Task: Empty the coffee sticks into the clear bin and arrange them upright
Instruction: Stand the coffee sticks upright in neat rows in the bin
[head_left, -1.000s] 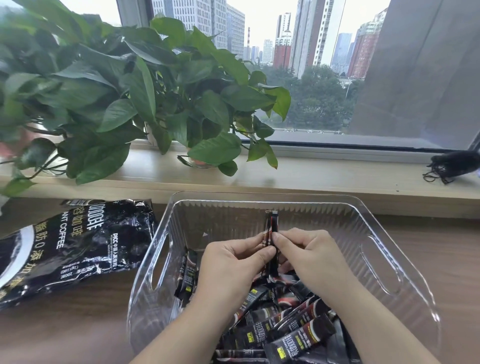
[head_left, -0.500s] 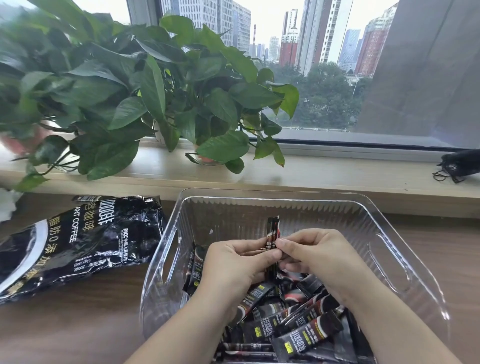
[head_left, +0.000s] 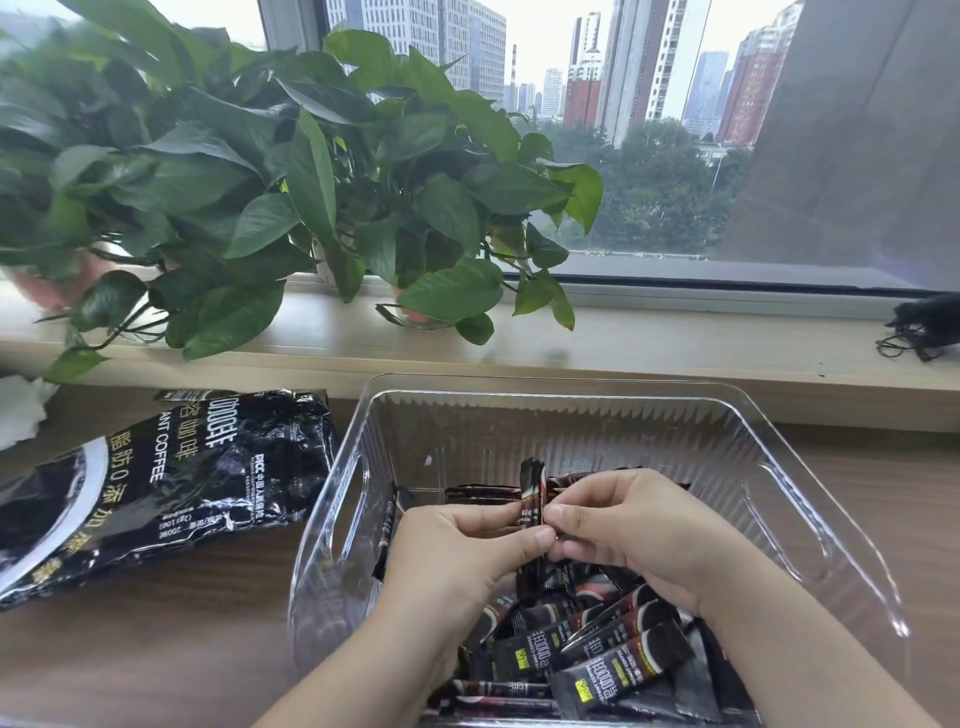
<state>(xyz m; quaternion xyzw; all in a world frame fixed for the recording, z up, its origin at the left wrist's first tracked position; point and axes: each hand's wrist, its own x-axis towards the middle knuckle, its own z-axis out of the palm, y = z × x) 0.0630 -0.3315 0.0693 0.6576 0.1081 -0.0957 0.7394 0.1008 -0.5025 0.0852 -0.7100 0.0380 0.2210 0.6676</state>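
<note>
A clear ribbed bin (head_left: 737, 447) with cut-out handles stands on the wooden table in front of me. Several black coffee sticks (head_left: 613, 670) lie loose in a heap in its near half. My left hand (head_left: 467, 551) and my right hand (head_left: 623, 525) are inside the bin, both pinching a small upright bundle of coffee sticks (head_left: 531, 499) between thumbs and fingers. One or two sticks lean against the bin's left wall (head_left: 392, 525). The bundle's lower part is hidden behind my hands.
The flattened black coffee bag (head_left: 156, 483) lies on the table left of the bin. Leafy potted plants (head_left: 291, 197) sit on the windowsill behind, leaves hanging toward the bag. A black tangled object (head_left: 924, 327) rests on the sill at far right.
My hands with the bundle have shifted slightly nearer and lower in the bin. My head has moved, sliding the whole scene to the right in view.
</note>
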